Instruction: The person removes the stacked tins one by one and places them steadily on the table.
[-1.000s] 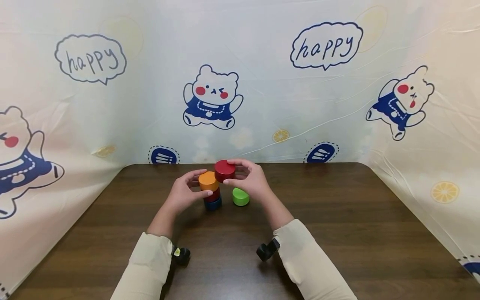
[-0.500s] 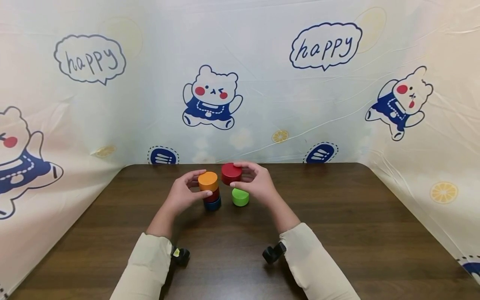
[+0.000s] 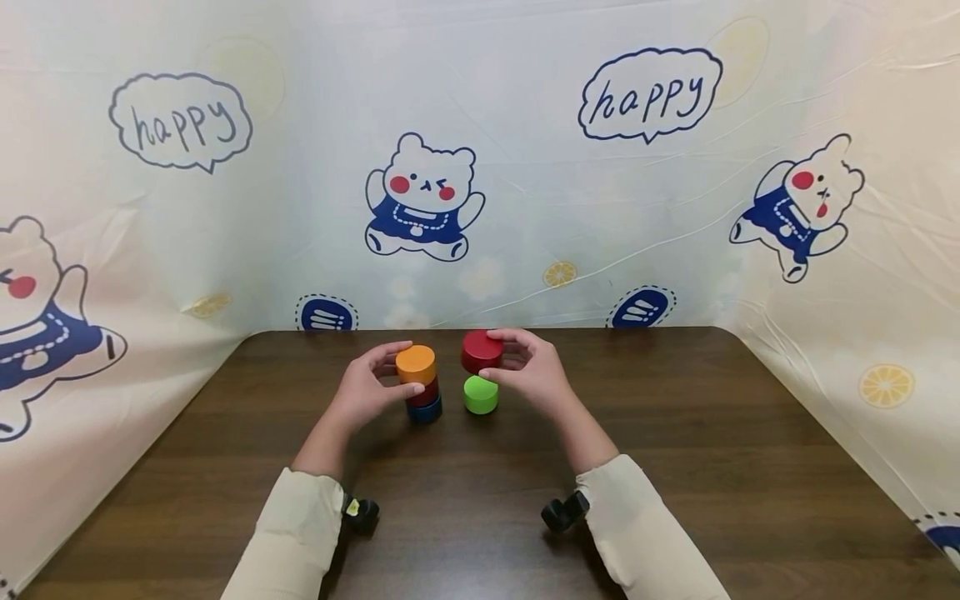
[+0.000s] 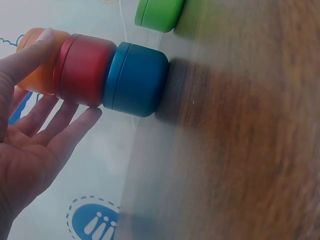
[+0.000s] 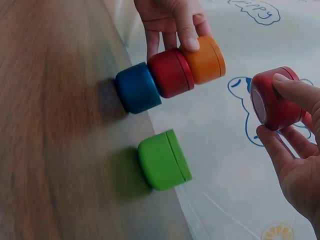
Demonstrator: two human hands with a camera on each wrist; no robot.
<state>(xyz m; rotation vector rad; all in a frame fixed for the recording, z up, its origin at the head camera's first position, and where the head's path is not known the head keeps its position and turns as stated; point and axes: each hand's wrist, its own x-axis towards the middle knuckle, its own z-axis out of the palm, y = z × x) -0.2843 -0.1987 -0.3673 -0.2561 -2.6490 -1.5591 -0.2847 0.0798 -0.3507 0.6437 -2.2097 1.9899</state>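
Three small round lidded tins make a stack: a blue tin [image 4: 137, 80] at the bottom, a dark red tin [image 4: 86, 70] in the middle and an orange tin [image 3: 416, 364] on top. My left hand [image 3: 365, 389] grips the stack near its top, thumb on the orange tin and fingers behind. Between thumb and fingers my right hand [image 3: 536, 372] holds another red tin [image 5: 277, 99], raised in the air. Below it a green tin [image 5: 164, 160] stands on the table, to the right of the stack; in the head view the held red tin sits just above the green one.
The brown wooden table [image 3: 480, 517] runs back to a pale cloth backdrop [image 3: 525, 192] printed with bears and lettering. A black wrist camera [image 3: 362, 514] is strapped at the left sleeve, another black camera [image 3: 564, 511] at the right.
My right hand has carried the red tin rightward and slightly down, away from beside the orange tin to over the green tin. My left hand stays on the stack.
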